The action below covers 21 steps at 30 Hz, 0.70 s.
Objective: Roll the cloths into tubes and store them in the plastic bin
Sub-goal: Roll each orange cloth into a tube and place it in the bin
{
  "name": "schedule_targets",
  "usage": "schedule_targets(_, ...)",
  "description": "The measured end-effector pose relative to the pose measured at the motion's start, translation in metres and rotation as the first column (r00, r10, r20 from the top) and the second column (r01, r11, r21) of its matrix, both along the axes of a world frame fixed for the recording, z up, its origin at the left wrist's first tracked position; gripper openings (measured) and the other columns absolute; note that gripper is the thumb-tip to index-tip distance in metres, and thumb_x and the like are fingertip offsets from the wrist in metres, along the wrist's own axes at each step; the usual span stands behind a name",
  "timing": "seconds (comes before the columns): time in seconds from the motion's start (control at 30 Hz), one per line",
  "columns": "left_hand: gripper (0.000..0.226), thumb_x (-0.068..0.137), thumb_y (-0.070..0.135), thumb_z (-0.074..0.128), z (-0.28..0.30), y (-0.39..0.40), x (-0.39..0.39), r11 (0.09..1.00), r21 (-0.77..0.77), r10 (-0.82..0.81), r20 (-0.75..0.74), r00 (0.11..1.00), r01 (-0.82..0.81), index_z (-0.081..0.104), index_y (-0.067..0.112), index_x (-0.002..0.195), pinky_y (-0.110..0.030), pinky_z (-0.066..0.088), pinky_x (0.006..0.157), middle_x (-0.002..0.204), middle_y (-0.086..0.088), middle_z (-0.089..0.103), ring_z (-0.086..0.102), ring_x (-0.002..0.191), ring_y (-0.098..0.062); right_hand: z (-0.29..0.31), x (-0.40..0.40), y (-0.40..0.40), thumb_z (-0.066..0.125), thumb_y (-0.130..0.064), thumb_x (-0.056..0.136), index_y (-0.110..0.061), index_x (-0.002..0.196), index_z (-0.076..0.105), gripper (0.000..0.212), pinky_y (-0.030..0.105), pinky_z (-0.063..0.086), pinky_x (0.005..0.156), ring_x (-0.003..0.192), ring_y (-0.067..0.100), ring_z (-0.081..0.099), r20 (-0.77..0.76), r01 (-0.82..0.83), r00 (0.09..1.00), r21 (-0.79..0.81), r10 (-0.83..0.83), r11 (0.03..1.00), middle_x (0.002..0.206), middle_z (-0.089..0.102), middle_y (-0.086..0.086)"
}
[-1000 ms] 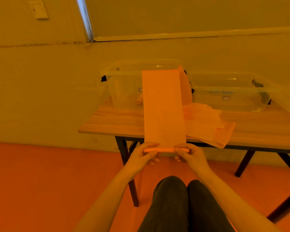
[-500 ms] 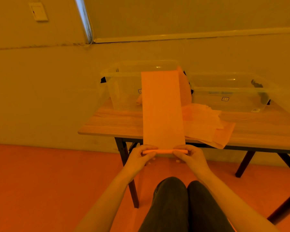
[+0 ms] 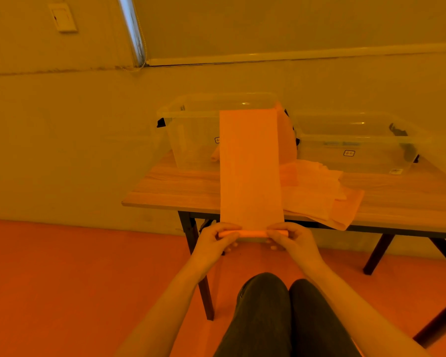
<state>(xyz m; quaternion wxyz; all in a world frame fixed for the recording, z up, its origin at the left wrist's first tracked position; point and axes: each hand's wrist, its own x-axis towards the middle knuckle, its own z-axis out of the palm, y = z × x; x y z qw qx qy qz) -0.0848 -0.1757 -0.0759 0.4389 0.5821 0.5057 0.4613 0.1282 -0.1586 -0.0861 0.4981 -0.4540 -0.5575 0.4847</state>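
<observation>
Sitting with dark-trousered knees (image 3: 281,313) together at the bottom of the view, the person holds both arms forward. The left hand (image 3: 213,244) and right hand (image 3: 294,243) each pinch one end of a thin rolled tube at the near edge of a long orange rectangular cloth (image 3: 250,171); each grip is narrow, thumbs on top and fingers curled beneath the roll. The rest of that cloth stretches flat away from the hands, over the front edge of the light wooden tabletop (image 3: 175,186), its far end lying against the front of a clear plastic bin (image 3: 191,140). Just to the right of the strip, a loose pile of pale orange cloths (image 3: 317,194) lies on the tabletop, one corner hanging over the front edge. Inside the clear bin a small rolled cloth (image 3: 215,156) shows through the wall, low down. A second, shallower clear plastic bin (image 3: 355,143) stands to the right, near the wall behind.
</observation>
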Motion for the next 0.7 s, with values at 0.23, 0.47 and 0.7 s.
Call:
schedule_targets(0.23,0.016,0.091,0.017,0.059,-0.0004,0.0014,-0.0008,1.0,0.0,0.026,0.001,1.0,-0.026,0.069,0.02,0.102,-0.014,0.05,0.062,0.092,-0.005,0.067,0.064,0.07,-0.002,-0.0025,-0.0002,0.0017,0.072,-0.005,0.079,-0.008,0.097,0.071,0.018,0.022,0.056,0.066,0.078,0.019,0.069,0.042,0.011,0.999,0.029,-0.012,1.0,0.091,0.07,0.01)
schedule_targets(0.47,0.019,0.087,0.012,0.064,-0.0014,0.0012,-0.0036,1.0,0.016,0.012,-0.022,1.0,-0.012,0.069,0.023,0.102,-0.015,0.049,0.064,0.09,0.003,0.063,0.06,0.07,0.001,-0.0024,-0.0002,0.0055,0.067,-0.007,0.084,-0.005,0.095,0.071,0.012,0.027,0.058,0.065,0.074,0.024,0.069,-0.002,0.015,1.0,0.014,-0.015,1.0,0.086,0.071,0.014)
schedule_targets(0.7,0.013,0.091,0.017,0.059,0.002,0.0017,-0.0021,0.999,0.014,0.034,-0.012,0.999,-0.034,0.069,0.023,0.098,-0.014,0.049,0.06,0.085,-0.001,0.066,0.061,0.065,-0.001,-0.0016,0.0007,0.0028,0.072,-0.003,0.078,-0.006,0.098,0.071,0.02,0.025,0.057,0.069,0.081,0.023,0.068,0.042,-0.002,0.999,0.035,0.001,0.999,0.092,0.069,0.011)
